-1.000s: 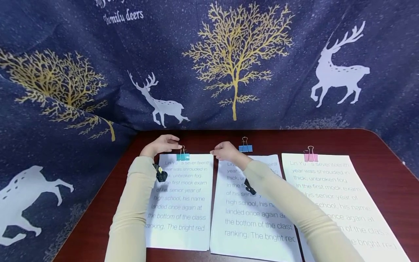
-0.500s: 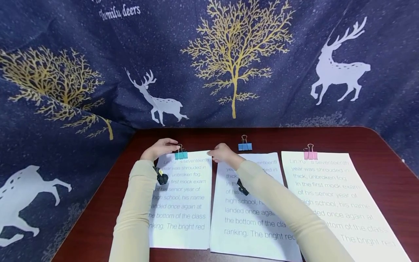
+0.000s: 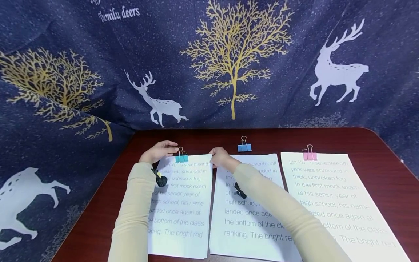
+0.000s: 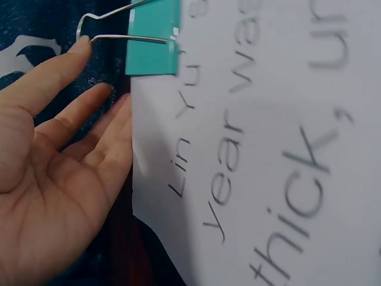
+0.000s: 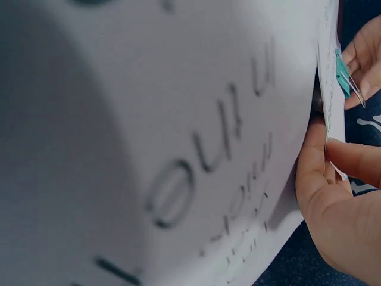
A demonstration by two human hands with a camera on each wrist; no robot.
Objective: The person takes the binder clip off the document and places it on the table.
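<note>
Leftmost on the table lies a stack of printed paper [image 3: 183, 203], with a teal binder clip [image 3: 182, 158] on its top edge. My left hand [image 3: 159, 151] is at its top left corner. In the left wrist view, the thumb tip touches a wire handle of the teal clip [image 4: 153, 53]; the other fingers extend to the paper's edge, their tips partly hidden. My right hand [image 3: 220, 158] pinches the stack's top right corner. The right wrist view shows its thumb and fingers [image 5: 354, 161] on either side of the sheets.
A middle stack of printed paper [image 3: 250, 218] lies under my right forearm, with a blue binder clip [image 3: 244, 147] beyond its top edge. At the right is another stack [image 3: 324, 189] bearing a pink binder clip [image 3: 309, 155]. A dark blue curtain [image 3: 203, 72] hangs behind the table.
My right hand has come slightly left and down onto the left stack's top right corner. That stack's lower edge has shifted towards me. The left hand stays by the teal clip.
</note>
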